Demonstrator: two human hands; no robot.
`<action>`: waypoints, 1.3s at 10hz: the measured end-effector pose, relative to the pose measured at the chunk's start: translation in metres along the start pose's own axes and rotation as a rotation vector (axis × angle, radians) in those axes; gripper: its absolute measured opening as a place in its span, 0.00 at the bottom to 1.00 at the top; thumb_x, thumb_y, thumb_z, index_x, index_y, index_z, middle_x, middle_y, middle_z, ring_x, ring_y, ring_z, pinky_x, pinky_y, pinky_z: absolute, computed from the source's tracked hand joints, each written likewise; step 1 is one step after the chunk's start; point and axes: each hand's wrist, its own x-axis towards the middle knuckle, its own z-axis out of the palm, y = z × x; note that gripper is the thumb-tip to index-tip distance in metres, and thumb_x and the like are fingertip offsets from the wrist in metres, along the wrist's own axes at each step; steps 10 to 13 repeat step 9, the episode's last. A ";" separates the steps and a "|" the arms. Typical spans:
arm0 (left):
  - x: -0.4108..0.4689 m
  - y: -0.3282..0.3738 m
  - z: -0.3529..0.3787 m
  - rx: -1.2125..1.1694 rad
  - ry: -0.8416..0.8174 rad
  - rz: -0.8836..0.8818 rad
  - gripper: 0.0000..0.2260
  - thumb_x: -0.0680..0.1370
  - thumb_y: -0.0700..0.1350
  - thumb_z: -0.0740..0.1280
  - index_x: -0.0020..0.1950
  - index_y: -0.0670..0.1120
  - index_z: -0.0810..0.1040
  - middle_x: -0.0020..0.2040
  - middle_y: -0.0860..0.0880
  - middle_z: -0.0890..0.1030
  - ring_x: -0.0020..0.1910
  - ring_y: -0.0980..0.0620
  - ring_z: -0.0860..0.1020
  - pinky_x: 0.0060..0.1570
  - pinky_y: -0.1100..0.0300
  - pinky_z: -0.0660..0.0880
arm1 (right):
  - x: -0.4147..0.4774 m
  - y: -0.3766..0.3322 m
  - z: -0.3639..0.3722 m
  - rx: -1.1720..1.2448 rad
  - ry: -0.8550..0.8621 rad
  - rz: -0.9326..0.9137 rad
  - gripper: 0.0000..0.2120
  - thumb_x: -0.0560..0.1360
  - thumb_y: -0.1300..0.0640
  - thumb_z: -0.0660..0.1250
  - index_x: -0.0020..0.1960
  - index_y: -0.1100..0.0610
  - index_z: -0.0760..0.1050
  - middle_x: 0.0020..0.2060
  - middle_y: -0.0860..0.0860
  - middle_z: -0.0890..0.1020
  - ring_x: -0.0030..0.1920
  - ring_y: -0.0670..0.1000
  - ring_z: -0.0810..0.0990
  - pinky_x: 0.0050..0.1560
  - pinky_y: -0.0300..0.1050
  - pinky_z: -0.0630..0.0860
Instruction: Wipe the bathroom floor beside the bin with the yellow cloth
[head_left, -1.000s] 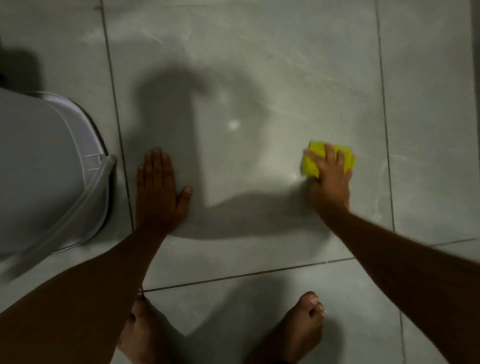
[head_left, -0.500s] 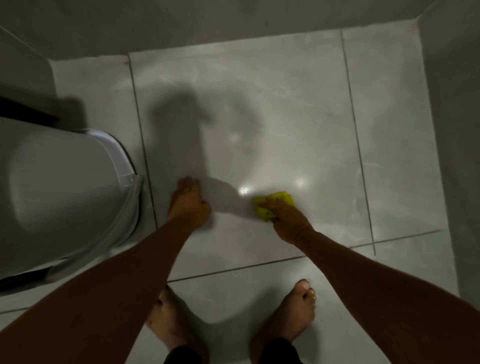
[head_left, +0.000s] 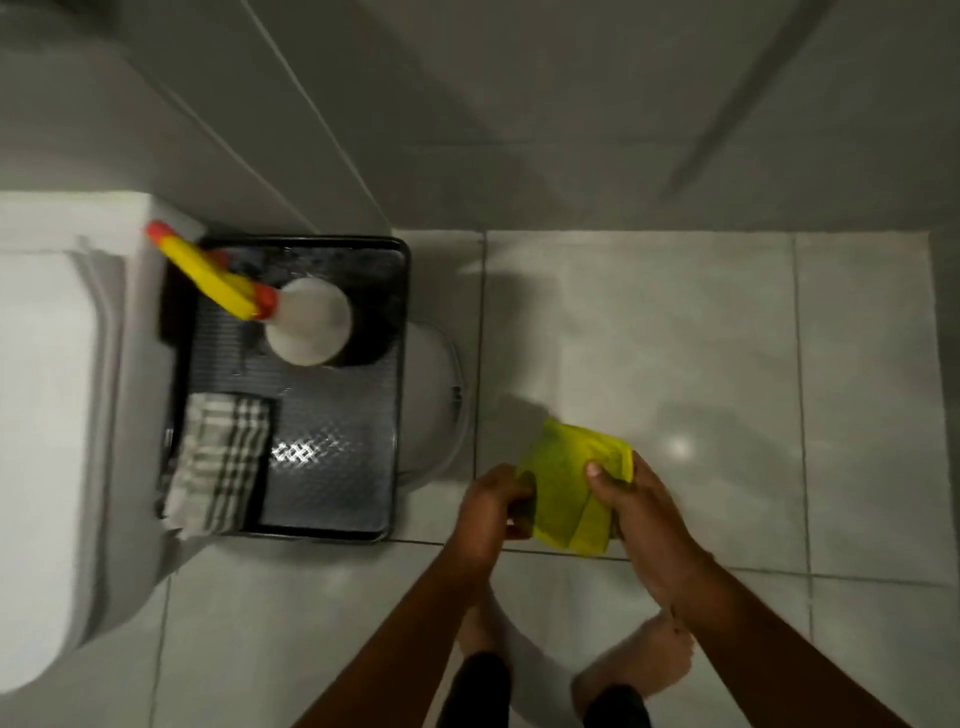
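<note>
The yellow cloth (head_left: 569, 483) is off the floor, held up between both hands over the grey tiled floor (head_left: 701, 364). My left hand (head_left: 491, 501) grips its left edge. My right hand (head_left: 631, 506) grips its right side, thumb on top. The white bin (head_left: 434, 400) stands to the left of my hands, mostly hidden under a black tray (head_left: 332, 415) that rests on top of it.
On the tray stand a white spray bottle (head_left: 309, 319) with a yellow and red trigger and a folded checked towel (head_left: 221, 460). A white toilet (head_left: 57, 415) fills the left side. Tiled walls close the back and right. My bare feet (head_left: 631, 670) are below.
I have risen, so the view is higher and wider. The cloth has come off the floor, and my left hand has left the tile and taken hold of it.
</note>
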 end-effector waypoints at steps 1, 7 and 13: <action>-0.051 0.005 -0.061 -0.088 0.151 0.115 0.05 0.71 0.44 0.70 0.44 0.43 0.80 0.35 0.47 0.82 0.36 0.50 0.80 0.34 0.59 0.78 | -0.021 -0.008 0.054 -0.135 -0.108 -0.052 0.10 0.75 0.61 0.69 0.56 0.57 0.77 0.47 0.53 0.86 0.47 0.53 0.85 0.41 0.41 0.82; -0.001 -0.019 -0.214 0.166 0.522 0.120 0.16 0.78 0.47 0.71 0.63 0.42 0.82 0.48 0.44 0.86 0.46 0.42 0.85 0.51 0.41 0.84 | 0.013 -0.005 0.212 -1.234 -0.026 -0.469 0.18 0.75 0.46 0.66 0.62 0.51 0.75 0.57 0.55 0.75 0.57 0.59 0.76 0.54 0.52 0.78; -0.045 -0.005 -0.197 0.769 0.716 0.245 0.23 0.78 0.49 0.68 0.72 0.47 0.73 0.68 0.44 0.78 0.64 0.41 0.79 0.58 0.48 0.77 | -0.062 -0.058 0.169 -0.604 0.081 -0.538 0.14 0.74 0.57 0.70 0.60 0.48 0.77 0.50 0.50 0.78 0.43 0.50 0.78 0.44 0.40 0.76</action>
